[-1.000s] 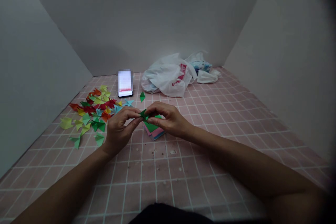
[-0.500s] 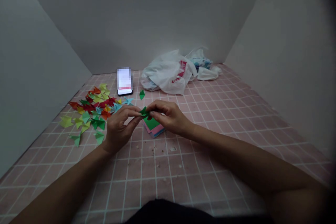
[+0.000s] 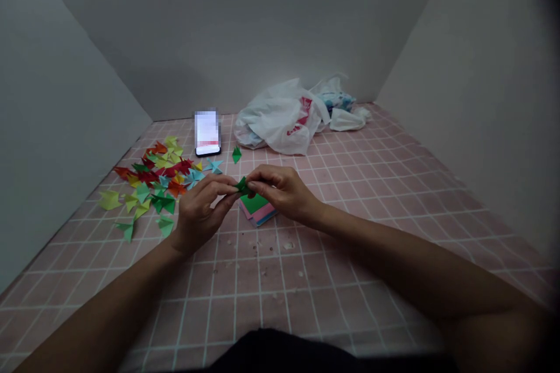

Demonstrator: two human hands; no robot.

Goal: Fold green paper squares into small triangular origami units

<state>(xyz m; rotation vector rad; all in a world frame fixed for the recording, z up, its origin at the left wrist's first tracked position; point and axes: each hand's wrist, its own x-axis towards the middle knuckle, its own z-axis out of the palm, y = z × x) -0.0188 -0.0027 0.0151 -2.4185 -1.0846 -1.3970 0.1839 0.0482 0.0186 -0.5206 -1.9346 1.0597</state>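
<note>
A small folded piece of green paper [image 3: 242, 185] is pinched between both hands at the middle of the view. My left hand [image 3: 203, 207] grips its left side between thumb and fingers. My right hand [image 3: 284, 192] has thumb and forefinger closed on the right side. Just below them lies a stack of square coloured paper [image 3: 259, 210], green on top with pink and blue edges; my right hand hides part of it. Another folded green piece [image 3: 237, 154] rests farther back on the cloth.
A pile of folded paper cranes [image 3: 164, 203] in several colours spreads at the left. Behind it a phone [image 3: 207, 134] stands upright with its screen lit. White plastic bags [image 3: 280, 119] lie by the back wall, on a pink checked cloth [image 3: 371, 186].
My right fingers have shifted slightly on the green paper, with the forefinger and thumb now closer together. The whole view has tilted a little; other things stay in place.
</note>
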